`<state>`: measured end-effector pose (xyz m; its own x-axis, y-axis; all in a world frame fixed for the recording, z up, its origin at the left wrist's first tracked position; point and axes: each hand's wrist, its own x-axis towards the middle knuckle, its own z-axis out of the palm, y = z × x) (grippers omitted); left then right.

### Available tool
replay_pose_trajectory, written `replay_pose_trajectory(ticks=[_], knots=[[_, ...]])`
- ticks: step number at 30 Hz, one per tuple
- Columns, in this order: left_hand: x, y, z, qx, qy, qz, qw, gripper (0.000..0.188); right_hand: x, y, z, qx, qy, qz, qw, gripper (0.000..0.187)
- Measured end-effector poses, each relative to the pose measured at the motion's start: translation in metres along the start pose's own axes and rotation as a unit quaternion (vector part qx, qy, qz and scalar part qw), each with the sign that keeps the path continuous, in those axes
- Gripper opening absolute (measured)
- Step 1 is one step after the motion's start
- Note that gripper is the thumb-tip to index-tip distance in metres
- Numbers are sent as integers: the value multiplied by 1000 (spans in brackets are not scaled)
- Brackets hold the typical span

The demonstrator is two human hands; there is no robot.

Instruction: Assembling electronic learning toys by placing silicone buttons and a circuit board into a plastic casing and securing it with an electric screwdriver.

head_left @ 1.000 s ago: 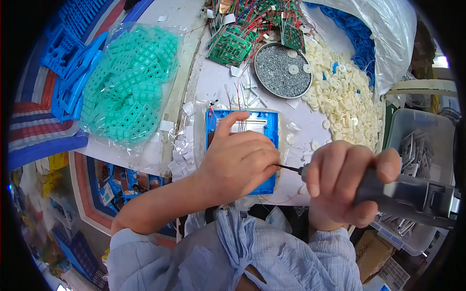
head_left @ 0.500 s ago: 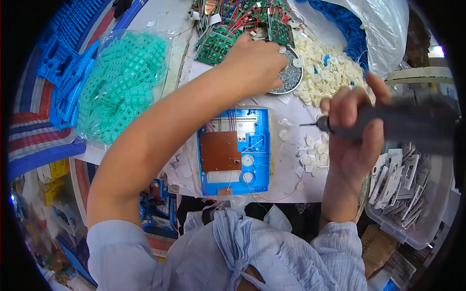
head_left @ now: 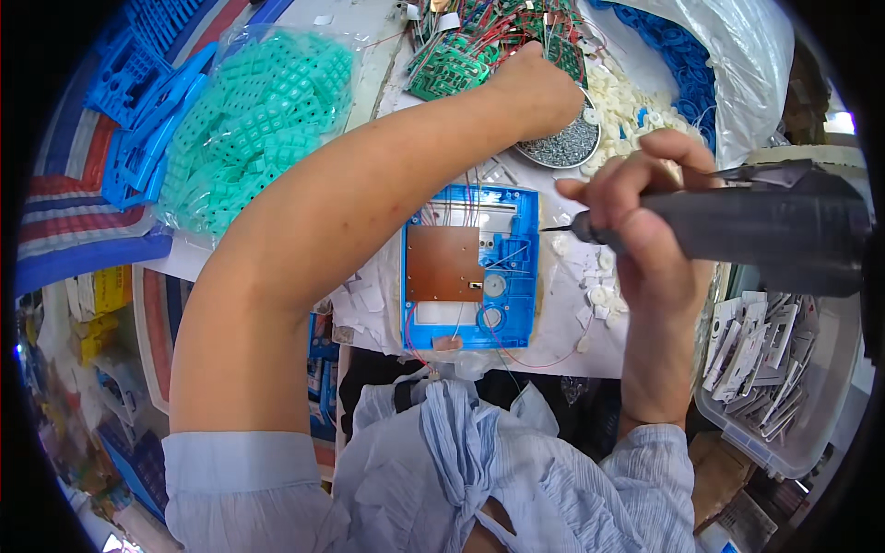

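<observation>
My right hand grips a dark electric screwdriver lying level, its thin bit pointing left near the casing's right edge. That blue plastic casing lies open on the table, with a brown circuit board and thin wires inside it. Across to the far side reaches my left arm. My left hand is curled at the edge of green circuit boards, beside a round dish of small metal screws. The back of that hand hides its fingertips and whatever they pinch.
A clear bag of turquoise button pads lies at the left, by blue plastic frames. White round pieces are heaped beyond the dish, next to a bag of blue parts. A clear bin of white pieces stands at the right.
My left hand has moved farther out, its fingers now curled out of sight. The view has shifted, so the casing sits a little higher and farther right. The screwdriver stays in my right hand.
</observation>
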<state>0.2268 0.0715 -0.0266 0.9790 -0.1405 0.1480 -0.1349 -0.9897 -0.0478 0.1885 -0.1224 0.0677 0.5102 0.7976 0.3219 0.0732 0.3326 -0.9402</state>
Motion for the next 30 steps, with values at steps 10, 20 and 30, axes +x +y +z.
replay_pose_trajectory(ticks=[10,20,30], knots=[[-83,-9,-91,-298,156,-131,933,19,-16,23,50,94,-20,-1,995,66],[-255,55,-68,-321,132,-171,922,12,-42,32,90,83,-95,23,992,42],[-256,64,-52,-305,134,-135,933,17,-41,41,91,-29,-177,-21,984,36]])
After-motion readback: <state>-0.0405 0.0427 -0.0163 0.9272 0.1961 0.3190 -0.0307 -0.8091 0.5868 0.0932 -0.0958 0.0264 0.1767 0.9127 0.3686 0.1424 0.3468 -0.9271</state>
